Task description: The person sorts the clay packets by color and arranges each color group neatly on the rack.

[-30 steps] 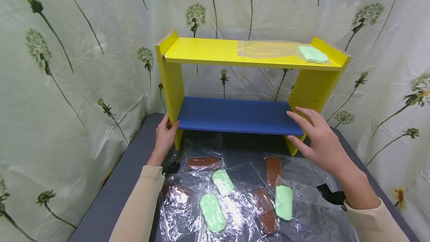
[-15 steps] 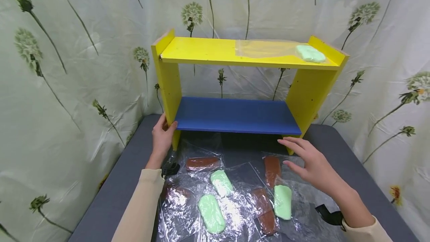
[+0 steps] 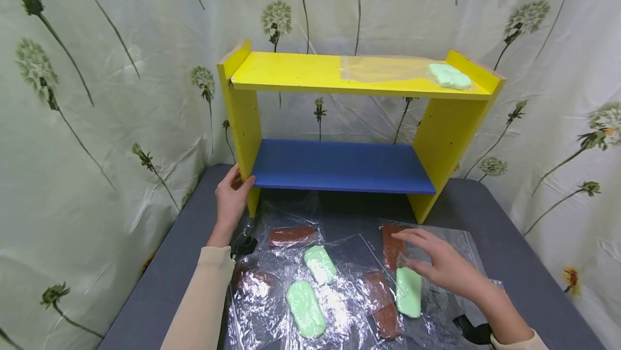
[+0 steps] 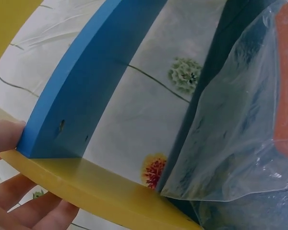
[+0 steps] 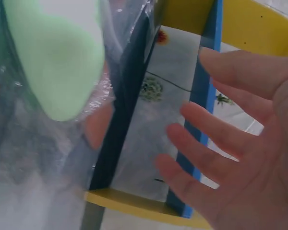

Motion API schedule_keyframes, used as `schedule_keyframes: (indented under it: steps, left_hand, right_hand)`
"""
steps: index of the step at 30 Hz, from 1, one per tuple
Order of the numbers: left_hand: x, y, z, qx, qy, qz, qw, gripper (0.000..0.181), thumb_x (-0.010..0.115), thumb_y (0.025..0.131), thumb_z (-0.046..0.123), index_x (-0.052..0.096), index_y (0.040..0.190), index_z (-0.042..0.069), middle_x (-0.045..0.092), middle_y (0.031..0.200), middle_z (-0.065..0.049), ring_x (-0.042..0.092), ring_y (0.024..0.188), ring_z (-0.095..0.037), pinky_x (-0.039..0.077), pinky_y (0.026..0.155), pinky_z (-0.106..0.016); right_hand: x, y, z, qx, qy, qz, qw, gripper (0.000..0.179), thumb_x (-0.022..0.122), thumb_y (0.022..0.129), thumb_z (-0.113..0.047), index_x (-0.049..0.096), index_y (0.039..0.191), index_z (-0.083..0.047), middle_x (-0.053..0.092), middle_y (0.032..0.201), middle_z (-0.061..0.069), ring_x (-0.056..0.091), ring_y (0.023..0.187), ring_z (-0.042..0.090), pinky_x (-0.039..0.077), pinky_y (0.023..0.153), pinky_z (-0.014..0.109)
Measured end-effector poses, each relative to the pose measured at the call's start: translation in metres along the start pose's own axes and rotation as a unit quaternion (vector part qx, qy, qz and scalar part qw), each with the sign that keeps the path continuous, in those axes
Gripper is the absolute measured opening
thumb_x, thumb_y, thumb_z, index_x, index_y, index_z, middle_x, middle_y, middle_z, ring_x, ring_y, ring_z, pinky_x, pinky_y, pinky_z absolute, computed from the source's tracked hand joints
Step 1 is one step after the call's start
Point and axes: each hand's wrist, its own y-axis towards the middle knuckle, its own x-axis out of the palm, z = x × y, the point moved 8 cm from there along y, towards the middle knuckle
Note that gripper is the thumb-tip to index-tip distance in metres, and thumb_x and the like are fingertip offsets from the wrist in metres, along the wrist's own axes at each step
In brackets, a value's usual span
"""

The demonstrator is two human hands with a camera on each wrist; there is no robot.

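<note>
1. Dandelion-print cloth (image 3: 160,32) backs the desk (image 3: 162,285).
2. Twelve o'clock: yellow-blue shelf (image 3: 339,165), its left panel (image 3: 244,129) gripped by the left hand's (image 3: 230,201) fingers.
3. Four o'clock: right hand (image 3: 446,265), fingers wide, near green slab (image 3: 409,296).

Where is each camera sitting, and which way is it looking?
Head: worn on the person's head, looking forward and down at the yellow-and-blue shelf; the left hand, right hand and both sleeves show.
Left wrist: on that wrist, looking at the shelf's edge and a brown piece behind clear plastic; part of the left hand shows.
Right wrist: on that wrist, looking toward the shelf, with a green piece close by; part of the right hand shows.
Shared: both wrist views show the shelf and the flowery cloth.
</note>
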Motion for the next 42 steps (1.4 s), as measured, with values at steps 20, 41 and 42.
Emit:
schedule_keyframes:
  steps: [20, 41, 42]
  left_hand:
    - [0.002, -0.002, -0.001, -0.018, -0.015, -0.015, 0.9996, 0.054, 0.069, 0.097, 0.023, 0.053, 0.148, 0.029, 0.060, 0.134, -0.015, 0.061, 0.119, -0.033, 0.049, 0.096, -0.056]
    - [0.002, -0.014, 0.044, -0.011, -0.005, -0.026, 0.9996, 0.053, 0.064, 0.099, 0.007, 0.049, 0.150, 0.011, 0.057, 0.133, -0.027, 0.059, 0.118, -0.043, 0.049, 0.095, -0.059]
    - [0.002, -0.014, 0.044, -0.010, -0.004, -0.025, 0.9996, 0.053, 0.064, 0.099, 0.007, 0.049, 0.150, 0.011, 0.057, 0.133, -0.027, 0.059, 0.118, -0.044, 0.049, 0.094, -0.060]
  right_hand:
    - [0.045, -0.010, 0.037, 0.028, 0.156, -0.177, 0.9714, 0.056, 0.079, 0.085, -0.009, 0.065, 0.136, -0.024, 0.051, 0.126, 0.006, 0.052, 0.109, 0.026, 0.049, 0.079, 0.040]
    - [0.047, -0.012, 0.053, 0.047, 0.194, -0.188, 0.9616, 0.044, 0.083, 0.083, -0.022, 0.067, 0.124, -0.014, 0.058, 0.093, 0.005, 0.047, 0.076, 0.017, 0.039, 0.060, 0.031]
    - [0.047, -0.011, 0.054, 0.051, 0.192, -0.185, 0.9623, 0.042, 0.084, 0.083, -0.022, 0.068, 0.121, -0.014, 0.056, 0.090, 0.006, 0.047, 0.075, 0.017, 0.039, 0.060, 0.031]
